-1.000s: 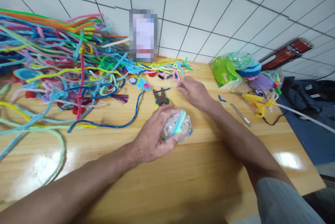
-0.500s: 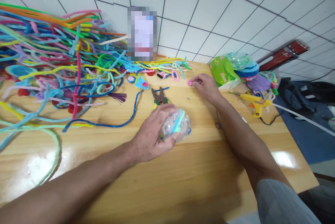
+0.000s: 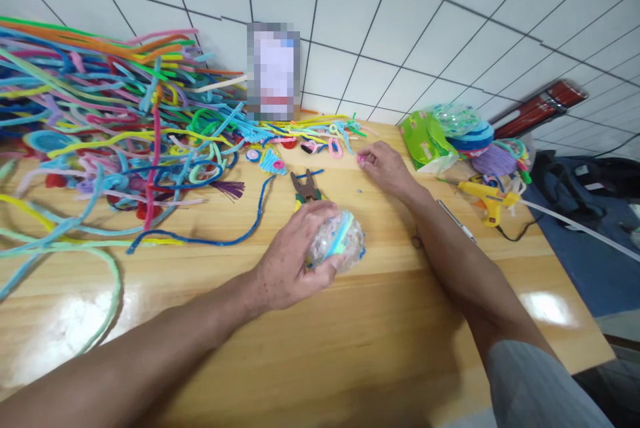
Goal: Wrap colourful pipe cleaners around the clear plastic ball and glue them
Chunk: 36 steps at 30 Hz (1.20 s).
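Observation:
My left hand (image 3: pixel 293 258) is wrapped round a clear plastic ball (image 3: pixel 343 242) with blue and green fuzzy wire around it, holding it on the wooden table (image 3: pixel 350 348). My right hand (image 3: pixel 387 168) reaches further back and pinches a small pink coiled piece (image 3: pixel 361 159) between its fingertips, just above the tabletop. Green-handled pliers (image 3: pixel 306 188) lie between the two hands, beside a long dark blue fuzzy wire (image 3: pixel 225 231).
A big heap of coloured fuzzy wires (image 3: pixel 100 115) covers the table's left and back. At the right lie a yellow glue gun (image 3: pixel 487 198), a metal blade (image 3: pixel 455 218), a green packet (image 3: pixel 425 141) and finished coils. The table's edge is at the right.
My right hand moved from near the pliers to the back right and picked up the small pink coil. My left hand kept still on the ball.

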Tool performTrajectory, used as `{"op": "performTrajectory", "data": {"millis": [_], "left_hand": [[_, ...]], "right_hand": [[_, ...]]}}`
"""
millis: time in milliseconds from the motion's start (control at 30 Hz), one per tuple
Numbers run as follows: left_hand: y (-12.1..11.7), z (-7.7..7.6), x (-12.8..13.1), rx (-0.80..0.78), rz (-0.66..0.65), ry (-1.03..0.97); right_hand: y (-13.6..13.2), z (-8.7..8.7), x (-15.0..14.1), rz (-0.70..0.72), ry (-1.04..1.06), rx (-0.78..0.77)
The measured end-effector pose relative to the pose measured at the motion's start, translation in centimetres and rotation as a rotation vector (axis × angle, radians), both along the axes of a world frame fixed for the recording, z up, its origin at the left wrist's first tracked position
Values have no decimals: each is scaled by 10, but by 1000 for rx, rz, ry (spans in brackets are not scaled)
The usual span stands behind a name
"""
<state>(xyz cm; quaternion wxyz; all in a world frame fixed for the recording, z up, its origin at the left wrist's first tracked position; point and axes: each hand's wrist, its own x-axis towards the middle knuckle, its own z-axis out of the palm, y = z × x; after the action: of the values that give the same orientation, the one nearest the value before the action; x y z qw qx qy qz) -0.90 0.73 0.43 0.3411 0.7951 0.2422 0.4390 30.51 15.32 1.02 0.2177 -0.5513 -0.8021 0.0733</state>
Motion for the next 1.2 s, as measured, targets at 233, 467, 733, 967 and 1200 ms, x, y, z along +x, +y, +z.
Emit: {"op": "performTrajectory", "data": {"millis": [233, 467, 733, 967, 1200], "left_hand": [[1, 2, 0, -8, -6, -10], [1, -1, 2, -42, 29, -16], [10, 0, -1, 15, 58, 0], [12, -4, 1, 23, 64, 17], [12, -5, 2, -27, 66, 3]], "right_hand": [[-55, 23, -14, 26, 69, -64], [-156, 41, -49, 156, 4, -452], [-180, 23, -68, 19, -197, -296], [-201, 21, -69, -60, -18, -385], [-178, 18, -37, -323, 322, -162]]}}
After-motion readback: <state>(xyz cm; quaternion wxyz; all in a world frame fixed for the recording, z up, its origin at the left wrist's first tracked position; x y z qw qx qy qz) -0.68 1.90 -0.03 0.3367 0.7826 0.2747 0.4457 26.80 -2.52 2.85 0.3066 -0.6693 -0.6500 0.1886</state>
